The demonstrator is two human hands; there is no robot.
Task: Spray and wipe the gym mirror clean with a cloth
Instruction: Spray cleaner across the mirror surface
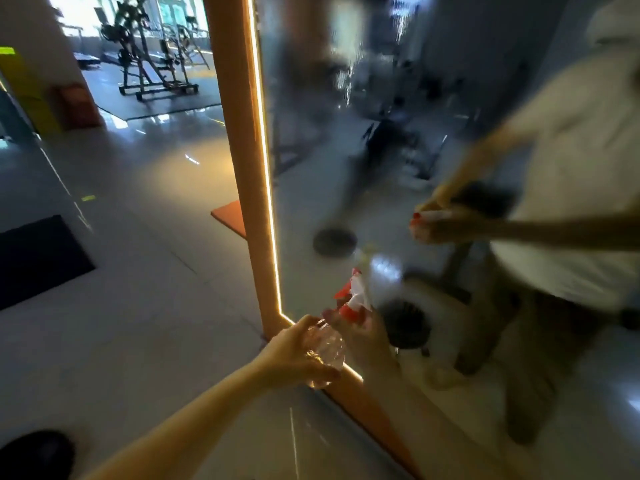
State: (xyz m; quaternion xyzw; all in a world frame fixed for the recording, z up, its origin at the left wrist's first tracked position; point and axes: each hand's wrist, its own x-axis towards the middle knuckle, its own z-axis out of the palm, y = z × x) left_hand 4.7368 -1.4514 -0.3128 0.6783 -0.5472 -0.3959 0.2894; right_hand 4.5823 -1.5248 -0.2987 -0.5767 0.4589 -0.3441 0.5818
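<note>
My left hand [294, 355] reaches in from the lower left and grips a clear spray bottle [327, 348] with a red and white trigger head [353, 299]. The bottle is at the lower left corner of the tall gym mirror [311, 150], its nozzle towards the glass. The orange frame [239, 133] carries a lit strip. Wet streaks run down the upper glass. My right hand [440, 228] comes in from the right at mid height, close to the glass and blurred, curled round what looks like a dark cloth [485, 199]. Its reflection meets it.
The mirror stands on a pale tiled floor [138, 306]. A dark mat [38, 254] lies to the left and my dark shoe [34, 455] shows at the bottom left. Gym machines [152, 57] stand far back. The glass reflects a person in a white shirt [571, 168].
</note>
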